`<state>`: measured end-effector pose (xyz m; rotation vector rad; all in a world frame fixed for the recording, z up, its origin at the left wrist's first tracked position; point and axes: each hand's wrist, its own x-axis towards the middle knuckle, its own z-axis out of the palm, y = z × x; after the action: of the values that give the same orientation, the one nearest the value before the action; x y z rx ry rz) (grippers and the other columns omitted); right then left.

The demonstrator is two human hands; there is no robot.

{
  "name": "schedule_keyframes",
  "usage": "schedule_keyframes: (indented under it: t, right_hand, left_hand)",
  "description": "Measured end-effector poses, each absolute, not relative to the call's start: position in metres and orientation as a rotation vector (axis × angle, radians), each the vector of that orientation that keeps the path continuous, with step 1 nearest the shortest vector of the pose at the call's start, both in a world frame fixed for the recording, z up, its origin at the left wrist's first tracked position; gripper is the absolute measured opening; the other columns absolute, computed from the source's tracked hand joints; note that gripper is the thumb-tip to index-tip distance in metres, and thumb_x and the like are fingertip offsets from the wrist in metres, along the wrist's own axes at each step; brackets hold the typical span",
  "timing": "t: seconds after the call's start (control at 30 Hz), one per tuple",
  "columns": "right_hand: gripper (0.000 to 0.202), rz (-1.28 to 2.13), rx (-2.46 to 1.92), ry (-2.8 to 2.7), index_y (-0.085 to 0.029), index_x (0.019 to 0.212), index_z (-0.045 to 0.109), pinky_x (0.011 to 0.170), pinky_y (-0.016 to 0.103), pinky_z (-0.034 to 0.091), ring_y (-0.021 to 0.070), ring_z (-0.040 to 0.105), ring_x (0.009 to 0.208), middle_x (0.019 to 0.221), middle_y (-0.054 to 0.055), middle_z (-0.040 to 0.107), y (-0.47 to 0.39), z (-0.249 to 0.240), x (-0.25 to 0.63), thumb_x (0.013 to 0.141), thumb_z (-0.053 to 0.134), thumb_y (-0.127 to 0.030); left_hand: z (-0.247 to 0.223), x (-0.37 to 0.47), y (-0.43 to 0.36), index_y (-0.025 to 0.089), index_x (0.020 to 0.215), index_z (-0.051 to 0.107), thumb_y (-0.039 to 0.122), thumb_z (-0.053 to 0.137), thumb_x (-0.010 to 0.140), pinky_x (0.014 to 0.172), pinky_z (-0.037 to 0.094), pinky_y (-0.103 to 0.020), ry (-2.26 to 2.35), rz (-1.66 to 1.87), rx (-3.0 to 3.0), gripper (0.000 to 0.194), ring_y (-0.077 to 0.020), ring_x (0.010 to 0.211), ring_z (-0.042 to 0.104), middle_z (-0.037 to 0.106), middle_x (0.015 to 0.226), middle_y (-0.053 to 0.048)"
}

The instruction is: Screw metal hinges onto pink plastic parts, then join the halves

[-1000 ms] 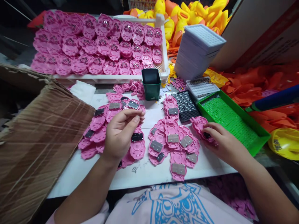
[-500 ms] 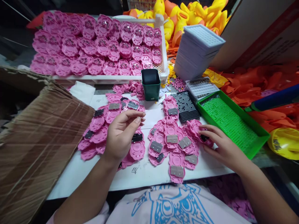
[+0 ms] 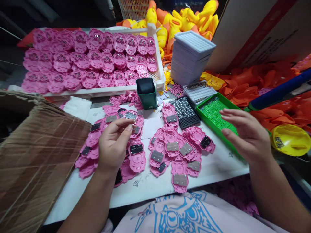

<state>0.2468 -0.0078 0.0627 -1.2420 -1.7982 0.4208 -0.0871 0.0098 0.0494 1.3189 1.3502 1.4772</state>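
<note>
My left hand (image 3: 114, 145) hovers over the left pile of pink plastic shells (image 3: 137, 160), its thumb and fingertips pressed together. Whatever it may hold is too small to make out. Above the green tray (image 3: 218, 134), my right hand (image 3: 250, 139) is open with fingers apart, and nothing shows in it. A second group of pink shells (image 3: 176, 166) lies between my hands, many with grey or black plates screwed on. The nearest one to my right hand is a shell with a black plate (image 3: 206, 141).
A white crate (image 3: 160, 66) of stacked pink parts stands behind, with a dark green cup (image 3: 147, 97) before it. Right of that are a black perforated tray (image 3: 186, 111), stacked white trays (image 3: 190, 61) and a blue tool (image 3: 279, 92). A cardboard box (image 3: 41, 155) borders the left.
My right hand has let go of the black-plated pink shell and moved right, over the green tray. My left hand stays pinched near the left pile. The view has shifted slightly.
</note>
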Motion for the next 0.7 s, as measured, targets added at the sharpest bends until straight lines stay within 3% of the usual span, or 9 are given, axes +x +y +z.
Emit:
schedule_keyframes:
  t: [0.27, 0.5, 0.7]
  right_hand:
    - [0.015, 0.781, -0.931, -1.301, -0.024, 0.096, 0.065, 0.082, 0.042, 0.056, 0.0208, 0.065, 0.089, 0.095, 0.005, 0.064, 0.048, 0.089, 0.203, 0.081, 0.064, -0.023]
    - [0.008, 0.754, -1.061, -1.238, -0.03, 0.091, 0.064, 0.077, 0.048, 0.056, 0.0226, 0.063, 0.078, 0.092, 0.004, 0.062, 0.057, 0.054, 0.208, 0.084, 0.061, -0.027]
    - [0.013, 0.596, -1.179, -1.467, -0.024, 0.088, 0.065, 0.076, 0.04, 0.054, 0.0199, 0.063, 0.079, 0.089, 0.004, 0.065, 0.062, 0.031, 0.21, 0.082, 0.063, -0.035]
  left_hand:
    - [0.058, -0.098, 0.013, 0.018, 0.103, 0.062, 0.026, 0.06, 0.081, 0.075, 0.049, -0.028, 1.747, 1.351, 1.534, 0.024, -0.0148, 0.08, 0.062, 0.065, 0.091, -0.004]
    - [0.075, -0.119, 0.041, 0.015, 0.102, 0.063, 0.022, 0.05, 0.081, 0.091, 0.044, -0.03, 2.094, 0.508, 2.086, 0.026, -0.0191, 0.101, 0.058, 0.065, 0.106, -0.007]
    - [0.079, -0.122, 0.099, 0.016, 0.089, 0.069, 0.034, 0.054, 0.077, 0.085, 0.043, -0.037, 2.11, 0.104, 2.136, 0.026, -0.028, 0.095, 0.059, 0.068, 0.097, -0.012]
